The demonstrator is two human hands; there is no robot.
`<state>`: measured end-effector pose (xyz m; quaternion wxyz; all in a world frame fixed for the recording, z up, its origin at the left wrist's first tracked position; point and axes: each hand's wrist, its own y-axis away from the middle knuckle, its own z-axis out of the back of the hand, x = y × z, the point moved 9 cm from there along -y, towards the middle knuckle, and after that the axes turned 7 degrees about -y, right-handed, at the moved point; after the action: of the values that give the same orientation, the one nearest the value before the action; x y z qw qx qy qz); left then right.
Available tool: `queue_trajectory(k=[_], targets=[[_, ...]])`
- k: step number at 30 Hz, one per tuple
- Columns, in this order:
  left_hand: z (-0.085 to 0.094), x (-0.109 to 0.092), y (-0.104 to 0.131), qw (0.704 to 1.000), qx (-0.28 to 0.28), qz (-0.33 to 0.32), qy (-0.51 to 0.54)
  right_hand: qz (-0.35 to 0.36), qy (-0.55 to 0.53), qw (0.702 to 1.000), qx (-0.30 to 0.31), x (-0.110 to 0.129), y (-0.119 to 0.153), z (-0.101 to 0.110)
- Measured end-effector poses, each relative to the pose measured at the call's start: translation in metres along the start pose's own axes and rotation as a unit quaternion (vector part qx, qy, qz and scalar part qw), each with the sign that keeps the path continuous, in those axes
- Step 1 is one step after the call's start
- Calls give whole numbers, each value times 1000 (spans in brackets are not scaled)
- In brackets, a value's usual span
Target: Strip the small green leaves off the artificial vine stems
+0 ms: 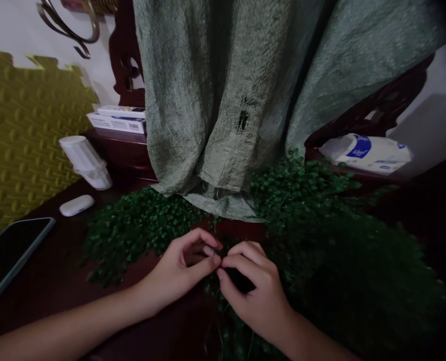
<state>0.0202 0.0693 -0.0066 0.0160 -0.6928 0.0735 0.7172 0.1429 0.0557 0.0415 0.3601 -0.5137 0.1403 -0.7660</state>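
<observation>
My left hand (183, 265) and my right hand (258, 281) meet over the dark red tabletop, fingertips almost touching. Each hand is closed in a pinch. A thin dark bit shows at the left fingertips, too small to name. What the right fingers hold is hidden. Left of my hands lies a pile of small, dark green leafy sprigs (140, 223). A larger green heap (343, 250) spreads on the right, and some loose sprigs (241, 336) trail below my right hand.
A grey-green woven cloth (226, 115) hangs at the back, its lower edge on the table. To the left are a phone (12, 255), a white earbud case (77, 205), a white ribbed container (85, 160) and flat boxes (117, 122). A tissue pack (373, 153) sits right.
</observation>
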Motion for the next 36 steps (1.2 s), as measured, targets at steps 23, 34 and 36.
queue_trajectory(k=[23, 34, 36], targets=[[-2, -5, -3, 990, 30, -62, -122, 7, 8, 1000, 3, 1, 0, 2], [-9, -7, 2, 991, 87, -38, -95, 19, 11, 1000, 0, 2, 2, -1], [-12, -5, 2, 990, 104, -33, -91, 21, 4, 1000, 9, 4, 3, -2]])
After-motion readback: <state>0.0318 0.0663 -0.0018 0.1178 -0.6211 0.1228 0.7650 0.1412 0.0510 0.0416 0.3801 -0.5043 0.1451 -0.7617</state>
